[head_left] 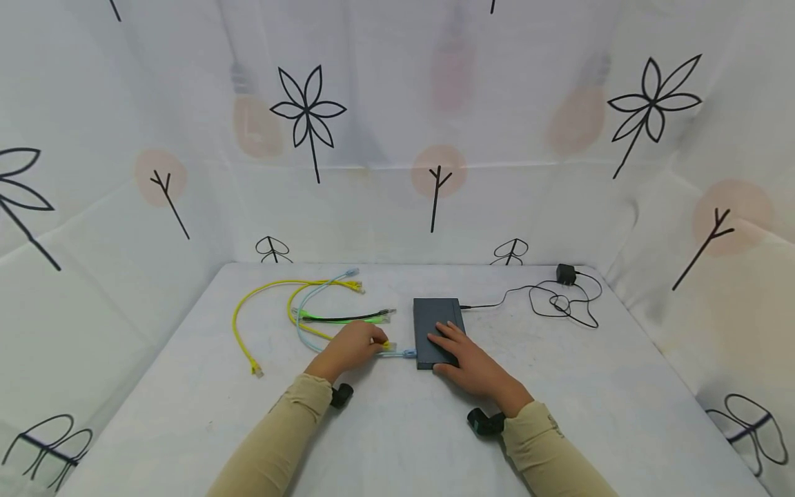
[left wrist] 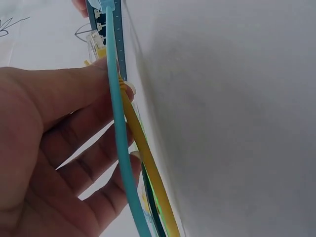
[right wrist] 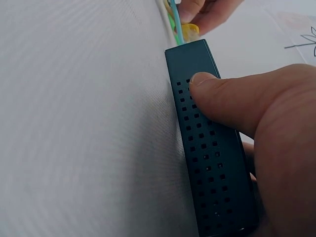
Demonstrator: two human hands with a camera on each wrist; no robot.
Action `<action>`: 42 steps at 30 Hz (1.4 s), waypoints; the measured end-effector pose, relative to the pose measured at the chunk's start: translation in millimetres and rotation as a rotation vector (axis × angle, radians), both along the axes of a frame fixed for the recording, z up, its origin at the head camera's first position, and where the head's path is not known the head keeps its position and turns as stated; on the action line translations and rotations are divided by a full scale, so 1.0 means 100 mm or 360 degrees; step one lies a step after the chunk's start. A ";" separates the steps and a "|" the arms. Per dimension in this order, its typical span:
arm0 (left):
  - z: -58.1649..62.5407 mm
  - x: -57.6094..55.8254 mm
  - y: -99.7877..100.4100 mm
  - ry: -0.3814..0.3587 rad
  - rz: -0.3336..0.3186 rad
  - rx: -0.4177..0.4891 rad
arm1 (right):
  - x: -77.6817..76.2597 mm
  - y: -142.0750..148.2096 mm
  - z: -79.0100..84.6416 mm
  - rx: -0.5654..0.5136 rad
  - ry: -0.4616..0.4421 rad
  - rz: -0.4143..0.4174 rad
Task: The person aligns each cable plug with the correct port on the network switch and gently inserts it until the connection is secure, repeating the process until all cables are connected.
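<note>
My left hand [head_left: 352, 346] pinches a yellow network cable [left wrist: 150, 155] just behind its clear plug [left wrist: 94, 43], which points toward the ports of a dark network switch [head_left: 427, 324]. A short gap separates that plug from the switch. A light blue network cable [left wrist: 118, 113] is plugged into the switch's left side at the near end and runs past my left fingers. On the switch rests my right hand [head_left: 468, 362], fingers spread straight over the top. Its thumb [right wrist: 217, 91] presses the vented near side [right wrist: 207, 153].
Behind my left hand lie a black cable [head_left: 341, 319] and a green cable [head_left: 377, 319]. Another yellow cable [head_left: 239, 304] curves at the left. From the switch's far right a thin black cord [head_left: 503, 301] leads to a power adapter [head_left: 566, 274]. Patterned cloth surrounds the white table.
</note>
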State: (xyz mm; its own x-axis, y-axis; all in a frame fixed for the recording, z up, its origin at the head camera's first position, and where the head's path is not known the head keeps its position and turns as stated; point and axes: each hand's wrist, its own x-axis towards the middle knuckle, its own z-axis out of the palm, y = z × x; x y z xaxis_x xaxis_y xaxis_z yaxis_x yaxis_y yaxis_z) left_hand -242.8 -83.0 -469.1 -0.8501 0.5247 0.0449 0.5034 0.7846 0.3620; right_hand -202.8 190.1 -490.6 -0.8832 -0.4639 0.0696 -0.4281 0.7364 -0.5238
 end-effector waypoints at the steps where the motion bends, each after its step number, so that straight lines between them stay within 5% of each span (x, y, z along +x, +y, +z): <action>1: 0.00 0.00 0.01 -0.0005 0.0002 0.0003 | 0.00 0.00 0.00 0.0000 0.0001 -0.0001; 42: 0.01 -0.06 0.27 -0.0053 -0.0058 -0.0041 | 0.00 0.00 0.03 -0.0028 -0.0002 0.0015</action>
